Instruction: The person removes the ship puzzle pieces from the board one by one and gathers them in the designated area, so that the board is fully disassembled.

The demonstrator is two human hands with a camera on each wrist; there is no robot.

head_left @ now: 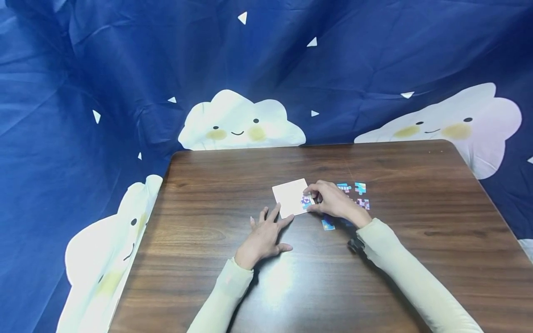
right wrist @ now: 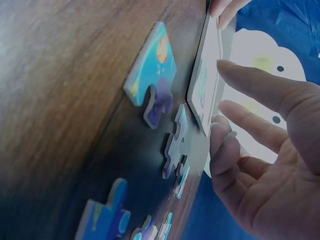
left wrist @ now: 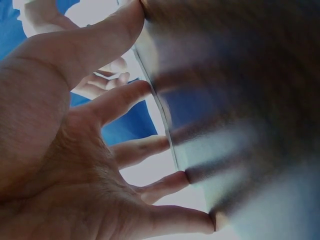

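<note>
A white puzzle board [head_left: 289, 196] lies flat on the table. On its right part is a purple and blue jigsaw piece [head_left: 306, 202]. My right hand [head_left: 333, 201] reaches over that side, its thumb and index fingertip at opposite edges of the piece, pinching across it. In the right wrist view, the other fingers [right wrist: 227, 155] are curled beside the board. My left hand [head_left: 262, 238] is spread at the board's near left corner, with fingertips at its edge. In the left wrist view, the left palm [left wrist: 85, 145] shows, fingers extended and holding nothing.
Several loose jigsaw pieces lie right of the board, among them a blue one [head_left: 360, 188], a pinkish one [head_left: 363, 204] and one nearer me [head_left: 328, 224], some partly hidden by my right hand. A blue curtain [head_left: 333, 69] with clouds hangs behind the wooden table [head_left: 200, 185].
</note>
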